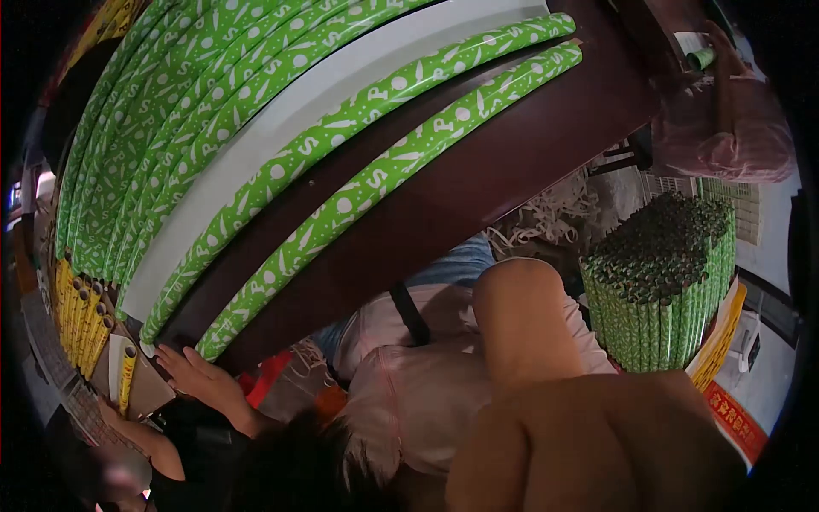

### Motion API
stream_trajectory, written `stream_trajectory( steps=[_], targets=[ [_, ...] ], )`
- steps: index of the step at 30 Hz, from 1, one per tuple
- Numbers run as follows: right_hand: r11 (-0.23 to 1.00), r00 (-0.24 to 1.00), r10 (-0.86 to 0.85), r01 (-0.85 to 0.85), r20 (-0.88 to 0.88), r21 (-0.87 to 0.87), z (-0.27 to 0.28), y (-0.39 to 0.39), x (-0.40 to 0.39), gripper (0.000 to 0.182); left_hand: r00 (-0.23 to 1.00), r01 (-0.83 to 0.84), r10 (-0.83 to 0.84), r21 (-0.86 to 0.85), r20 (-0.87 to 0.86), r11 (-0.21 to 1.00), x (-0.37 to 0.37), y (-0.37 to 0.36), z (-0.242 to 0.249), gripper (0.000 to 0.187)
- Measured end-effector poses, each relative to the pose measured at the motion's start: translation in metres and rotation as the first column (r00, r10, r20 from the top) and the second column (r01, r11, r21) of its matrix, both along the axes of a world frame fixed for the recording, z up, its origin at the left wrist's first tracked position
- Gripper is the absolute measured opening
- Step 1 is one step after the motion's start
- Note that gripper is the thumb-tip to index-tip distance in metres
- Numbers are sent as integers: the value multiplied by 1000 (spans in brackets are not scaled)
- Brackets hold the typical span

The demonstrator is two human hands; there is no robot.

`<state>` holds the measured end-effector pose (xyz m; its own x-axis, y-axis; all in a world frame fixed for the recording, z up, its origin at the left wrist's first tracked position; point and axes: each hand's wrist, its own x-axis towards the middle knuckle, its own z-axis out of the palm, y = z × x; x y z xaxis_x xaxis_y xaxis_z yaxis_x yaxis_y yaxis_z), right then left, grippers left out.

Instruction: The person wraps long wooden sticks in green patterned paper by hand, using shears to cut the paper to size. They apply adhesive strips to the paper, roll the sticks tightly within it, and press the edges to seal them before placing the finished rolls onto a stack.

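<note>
My left hand (205, 382) lies palm down at the near left edge of the table, fingers apart, beside the ends of two long green paper rolls. One roll (341, 205) is the nearer; the other roll (324, 128) lies against a white sheet (256, 124). Both carry white letters and shapes. Large and close to the camera, my right hand (597, 444) is raised on a bent elbow. Its fingers lie side by side, their tips beyond the lower frame edge, and I cannot tell what they touch.
More green rolls (162, 119) cover the table's (478, 171) far side. Yellow rolls (84, 320) sit at left, near a person's arm (141, 435). An upright bundle of green rolls (661, 282) stands right, below another person (721, 128). Paper strips (546, 218) litter the floor.
</note>
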<state>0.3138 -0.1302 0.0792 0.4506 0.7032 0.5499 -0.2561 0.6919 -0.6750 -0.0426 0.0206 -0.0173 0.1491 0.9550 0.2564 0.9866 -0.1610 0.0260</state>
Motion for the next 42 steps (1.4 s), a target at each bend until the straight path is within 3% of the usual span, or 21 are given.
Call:
stream_trajectory(
  steps=[8,9,11,16,17,18,20,22,24,25,26,28,29,30,32,35,37,38,39,40,42],
  targets=[
    [999,999,-35,35,-4,12,18,-6,-18,21,999,42,-42,31,-8,999,-4,0,-4,58],
    [999,999,-39,39,-2,15,14,30,-20,21,999,47,-47,31,-2,998,-3,0,-4,58],
    [999,999,-49,49,2,23,23,-4,-17,21,999,52,-52,44,9,998,0,-2,-2,58],
    [995,998,-44,40,41,95,34,38,26,23,1000,-7,7,22,-4,1000,11,-7,3,56],
    [991,815,-117,134,567,11,28,43,38,31,1000,4,-4,7,-12,1000,10,-8,3,56],
    [963,379,-110,268,919,5,13,47,53,41,1000,-19,19,40,6,999,13,-9,6,56],
    [943,-109,5,331,994,32,-25,50,55,52,1000,-4,4,-45,-16,999,22,-14,18,56],
    [962,-244,86,273,966,-16,-45,51,64,63,1000,-10,10,-2,-15,1000,29,-14,31,54],
    [985,-302,101,162,948,-54,-46,56,73,56,997,-32,9,-332,-72,943,36,-9,54,51],
    [994,-343,91,94,935,-62,-48,57,77,51,993,112,-115,-313,9,943,34,-5,59,49],
    [999,-333,28,42,943,-15,-47,56,78,42,995,98,-99,-294,10,951,31,-2,62,49],
    [999,-364,34,23,931,-27,-37,46,90,37,898,351,-177,-413,404,841,26,4,66,47],
    [1000,-389,25,5,921,-25,-30,40,102,37,916,302,-102,-501,387,811,41,8,96,46],
    [1000,-416,16,-11,909,-22,-21,35,117,37,915,292,-94,-484,392,825,33,11,94,46],
    [992,-499,-124,-91,858,91,5,26,150,40,671,492,-24,-420,741,763,12,16,81,44],
    [959,-478,-262,-34,838,280,25,25,182,47,532,524,-11,-319,847,790,1,18,58,43],
    [943,-461,-262,62,848,326,47,49,177,48,596,563,-226,-201,770,802,0,21,33,34],
    [920,-461,-291,106,838,378,56,68,172,51,725,479,-105,-388,681,788,10,19,51,30],
    [918,-430,-271,154,861,365,63,91,167,50,623,605,-360,-137,695,784,27,19,45,34],
    [897,-418,-318,159,851,413,65,118,161,48,617,617,-373,-132,693,776,43,20,49,34],
    [878,-391,-363,159,846,451,60,177,153,42,573,739,-681,72,456,670,67,21,58,37]
  ],
)
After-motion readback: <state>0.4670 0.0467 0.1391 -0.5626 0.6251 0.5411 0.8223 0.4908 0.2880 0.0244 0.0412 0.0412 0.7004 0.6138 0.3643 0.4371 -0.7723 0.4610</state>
